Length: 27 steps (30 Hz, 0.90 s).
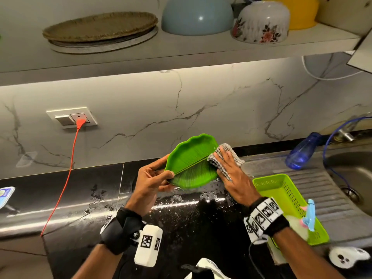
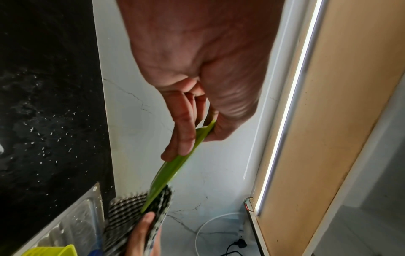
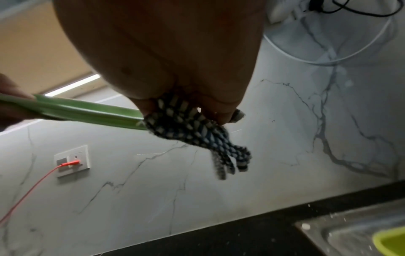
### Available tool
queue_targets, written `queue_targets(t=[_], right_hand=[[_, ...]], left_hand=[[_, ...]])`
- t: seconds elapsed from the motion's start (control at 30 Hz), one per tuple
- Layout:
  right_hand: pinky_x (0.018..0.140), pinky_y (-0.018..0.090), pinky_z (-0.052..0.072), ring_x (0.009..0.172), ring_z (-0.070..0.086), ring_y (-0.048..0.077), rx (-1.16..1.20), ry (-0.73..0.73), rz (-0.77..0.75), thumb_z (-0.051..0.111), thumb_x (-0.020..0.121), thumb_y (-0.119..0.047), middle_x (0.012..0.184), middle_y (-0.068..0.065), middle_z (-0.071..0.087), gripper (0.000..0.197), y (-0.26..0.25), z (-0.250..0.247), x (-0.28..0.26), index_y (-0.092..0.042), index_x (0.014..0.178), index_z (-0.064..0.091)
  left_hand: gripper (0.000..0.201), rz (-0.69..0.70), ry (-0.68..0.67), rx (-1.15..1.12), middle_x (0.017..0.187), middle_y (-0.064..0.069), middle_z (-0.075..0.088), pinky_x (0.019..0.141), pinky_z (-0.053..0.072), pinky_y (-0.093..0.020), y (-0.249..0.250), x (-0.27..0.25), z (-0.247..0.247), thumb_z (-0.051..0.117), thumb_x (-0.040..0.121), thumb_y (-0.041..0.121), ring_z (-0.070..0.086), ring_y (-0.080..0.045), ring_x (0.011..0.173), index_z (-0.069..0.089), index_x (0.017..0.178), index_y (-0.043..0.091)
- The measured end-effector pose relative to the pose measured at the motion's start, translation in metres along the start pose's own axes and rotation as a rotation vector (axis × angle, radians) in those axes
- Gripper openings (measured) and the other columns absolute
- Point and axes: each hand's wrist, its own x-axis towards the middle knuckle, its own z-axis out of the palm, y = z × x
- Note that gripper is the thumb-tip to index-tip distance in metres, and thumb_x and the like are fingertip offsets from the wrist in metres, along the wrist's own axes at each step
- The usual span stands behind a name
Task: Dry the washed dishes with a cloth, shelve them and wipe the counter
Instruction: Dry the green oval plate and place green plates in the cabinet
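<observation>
**Leaf plate held in the air, cloth wrapped over its far edge**

The left hand (image 1: 150, 182) pinched the green leaf-shaped plate (image 1: 193, 162) at its near-left rim, thumb on the ribbed face and fingers (image 2: 181, 124) behind, so the plate hung tilted above the wet black counter (image 1: 201, 210), apart from it. At the opposite rim the right hand (image 1: 231, 174) pressed a checked cloth (image 1: 223, 156) against the plate; the cloth folded over that edge, covering front and back, with the thumb under it and the fingers spread on top. A loose tail of cloth hung below the grip.

Between the two grips the plate's scalloped upper edge stood free, with bare marble wall (image 1: 221, 109) behind it and open air up to the shelf (image 1: 181, 55) overhead. Just right of the cloth hand lay a lime basket (image 1: 281, 190) on the ridged drainboard (image 1: 322, 190). Left of the pinching hand the counter ran open to a red cord (image 1: 64, 182).
</observation>
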Motion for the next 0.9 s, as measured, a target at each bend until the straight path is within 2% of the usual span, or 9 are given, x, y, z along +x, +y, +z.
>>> queue_targets(t=[0.07, 0.13, 0.27, 0.33, 0.4, 0.53, 0.7, 0.83, 0.9], right_hand=[[0.13, 0.048, 0.012, 0.157, -0.004, 0.004, 0.055, -0.004, 0.044, 0.041, 0.111, -0.032, 0.171, -0.014, 0.005, 0.053, -0.013, 0.007, -0.024, -0.032, 0.162, 0.026], [0.13, 0.045, 0.011, 0.157, -0.003, 0.001, 0.134, -0.038, 0.077, 0.042, 0.111, -0.031, 0.17, -0.018, 0.006, 0.054, -0.037, 0.013, -0.045, -0.034, 0.161, 0.025], [0.128, 0.028, 0.005, 0.156, -0.001, 0.0, 0.22, -0.182, -0.042, 0.044, 0.11, -0.025, 0.169, -0.022, 0.009, 0.056, -0.09, 0.016, -0.062, -0.036, 0.161, 0.024], [0.127, 0.024, 0.008, 0.156, 0.005, -0.002, 0.242, -0.184, -0.064, 0.046, 0.109, -0.024, 0.168, -0.022, 0.016, 0.055, -0.095, 0.01, -0.057, -0.037, 0.16, 0.028], [0.127, 0.028, 0.013, 0.154, 0.009, -0.005, 0.227, -0.109, -0.009, 0.048, 0.108, -0.023, 0.167, -0.022, 0.02, 0.056, -0.074, 0.005, -0.045, -0.038, 0.159, 0.031], [0.13, 0.046, 0.012, 0.157, 0.0, 0.001, 0.107, 0.029, 0.131, 0.039, 0.109, -0.039, 0.17, -0.016, 0.01, 0.053, -0.015, 0.002, -0.017, -0.036, 0.161, 0.026], [0.13, 0.04, 0.002, 0.157, -0.011, 0.009, 0.15, 0.057, 0.208, 0.039, 0.11, -0.038, 0.172, -0.008, -0.003, 0.058, -0.03, 0.008, 0.016, -0.029, 0.163, 0.017], [0.13, 0.04, 0.007, 0.158, 0.0, 0.008, 0.28, 0.072, 0.185, 0.038, 0.11, -0.036, 0.171, -0.01, 0.005, 0.058, -0.07, 0.019, 0.027, -0.026, 0.163, 0.017], [0.13, 0.034, 0.005, 0.158, 0.0, 0.005, 0.321, 0.055, 0.105, 0.037, 0.108, -0.039, 0.171, -0.014, 0.005, 0.061, -0.093, 0.026, 0.021, -0.028, 0.164, 0.015]], left_hand=[[0.052, -0.012, 0.028, -0.019, 0.1, -0.014, 0.071, 0.046, 0.056, -0.022, -0.002, 0.003, -0.001, 0.06, 0.088, -0.016, 0.063, -0.011, 0.051, 0.062, 0.136, 0.005], [0.052, -0.033, 0.063, -0.032, 0.107, -0.014, 0.074, 0.052, 0.061, -0.026, -0.007, 0.005, 0.001, 0.063, 0.087, -0.013, 0.068, -0.014, 0.054, 0.064, 0.135, 0.008], [0.054, -0.071, 0.082, -0.045, 0.118, -0.017, 0.073, 0.059, 0.063, -0.028, -0.015, 0.004, 0.008, 0.065, 0.088, -0.009, 0.076, -0.025, 0.071, 0.062, 0.137, 0.013], [0.057, -0.071, 0.059, -0.036, 0.12, -0.018, 0.072, 0.062, 0.064, -0.031, -0.013, 0.004, 0.009, 0.067, 0.086, -0.007, 0.077, -0.028, 0.077, 0.06, 0.139, 0.015], [0.062, -0.065, 0.038, -0.022, 0.12, -0.02, 0.072, 0.064, 0.065, -0.033, -0.011, 0.004, 0.008, 0.07, 0.083, -0.006, 0.076, -0.029, 0.079, 0.059, 0.14, 0.016], [0.063, -0.066, -0.037, 0.05, 0.12, -0.019, 0.073, 0.068, 0.065, -0.035, -0.003, -0.005, 0.006, 0.07, 0.084, -0.004, 0.076, -0.029, 0.083, 0.059, 0.141, 0.022], [0.065, -0.063, -0.152, 0.104, 0.118, -0.017, 0.074, 0.07, 0.063, -0.036, 0.002, -0.011, 0.018, 0.066, 0.088, -0.011, 0.075, -0.034, 0.095, 0.056, 0.143, 0.021], [0.062, -0.046, -0.186, 0.146, 0.117, -0.015, 0.074, 0.072, 0.062, -0.034, 0.005, -0.013, 0.02, 0.064, 0.091, -0.009, 0.075, -0.033, 0.097, 0.054, 0.144, 0.022], [0.06, -0.056, -0.18, 0.111, 0.12, -0.016, 0.073, 0.073, 0.063, -0.035, 0.006, -0.013, 0.018, 0.063, 0.092, -0.008, 0.075, -0.032, 0.098, 0.055, 0.144, 0.021]])
